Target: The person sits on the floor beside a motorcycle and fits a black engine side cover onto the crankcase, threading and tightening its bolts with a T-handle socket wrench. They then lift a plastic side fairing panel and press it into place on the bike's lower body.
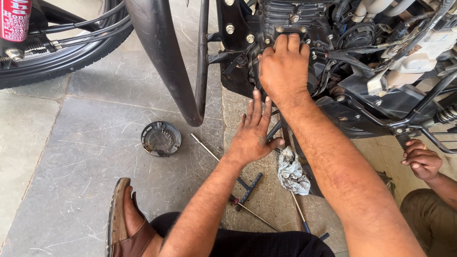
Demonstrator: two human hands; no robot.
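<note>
Engine case [285, 24] took my R hand [284, 66], flat and open; L hand [252, 133] open just below, holding nothing; pressed evenly, no rush.

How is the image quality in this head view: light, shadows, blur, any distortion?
Head view: even daylight, no glare; soft shadow under the motorcycle engine and around the round black cover on the stone floor. Right hand on the engine and left hand below it are sharp, no motion blur. Wide-angle bending shows at the edges, along the front tyre.
</note>
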